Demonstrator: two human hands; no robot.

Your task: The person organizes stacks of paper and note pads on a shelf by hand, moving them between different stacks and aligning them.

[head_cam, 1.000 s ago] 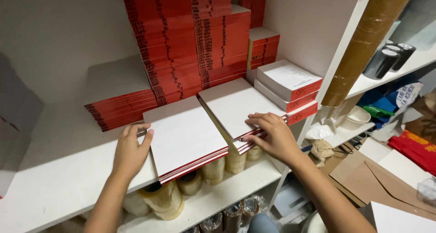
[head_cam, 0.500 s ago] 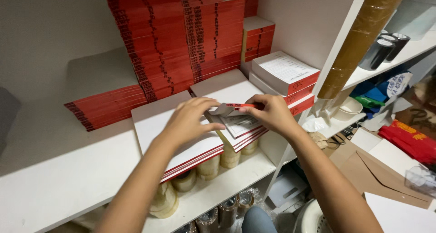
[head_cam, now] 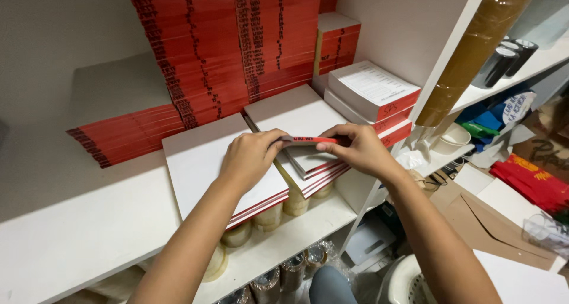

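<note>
My left hand point(head_cam: 250, 156) and my right hand point(head_cam: 357, 150) both grip one thin red-spined booklet point(head_cam: 311, 140), lifted edge-on just above a short pile of white-covered booklets point(head_cam: 296, 117) at the shelf's front edge. A second short pile of white booklets point(head_cam: 204, 162) lies left of it, partly under my left forearm. The left hand pinches the booklet's left end, the right hand its right end.
Tall stacks of red-spined booklets point(head_cam: 225, 49) fill the back of the white shelf point(head_cam: 77, 233). Boxed booklets point(head_cam: 373, 90) lie at the right. Tape rolls point(head_cam: 269, 215) sit on the lower shelf. Brown envelopes point(head_cam: 492, 221) and a long brown roll point(head_cam: 468, 55) are at the right.
My left hand left the left pile's edge and crossed to the right pile. Together with the right hand it lifted the top booklet and turned it edge-on.
</note>
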